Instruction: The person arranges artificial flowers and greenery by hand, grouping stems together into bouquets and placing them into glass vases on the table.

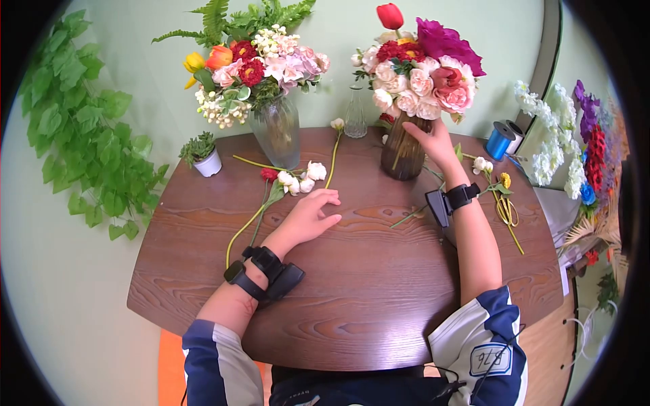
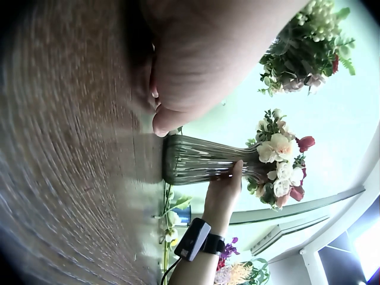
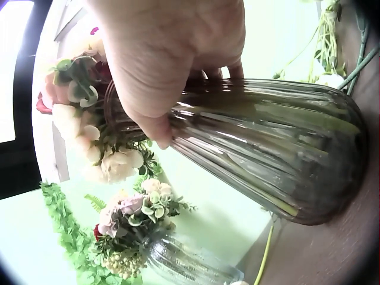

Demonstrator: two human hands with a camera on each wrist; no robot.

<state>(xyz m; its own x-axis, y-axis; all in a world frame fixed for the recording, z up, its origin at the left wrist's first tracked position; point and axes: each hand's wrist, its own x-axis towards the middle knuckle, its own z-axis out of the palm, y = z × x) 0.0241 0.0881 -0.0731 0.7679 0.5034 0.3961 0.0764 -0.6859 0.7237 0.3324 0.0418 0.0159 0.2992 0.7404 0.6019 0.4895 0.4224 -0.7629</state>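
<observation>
My right hand (image 1: 435, 143) grips a brown ribbed glass vase (image 1: 401, 157) near its neck, thumb on the front and fingers wrapped round the far side. The vase stands on the table, filled with pale pink roses (image 1: 406, 84), a red tulip (image 1: 390, 16) and a large purple flower (image 1: 443, 44). Green stems show through its glass in the right wrist view. My left hand (image 1: 308, 218) rests low over the tabletop with relaxed fingers and nothing in them. Just beyond it lie white flowers (image 1: 298, 181) and a small red flower (image 1: 269, 174) on long stems.
A clear glass vase (image 1: 277, 135) with a mixed bouquet stands back left, beside a small potted plant (image 1: 201, 154). Behind is a small glass bottle (image 1: 355, 115). At right are a blue ribbon spool (image 1: 500, 141), a yellow flower (image 1: 505, 180) and green-handled scissors (image 1: 506, 211).
</observation>
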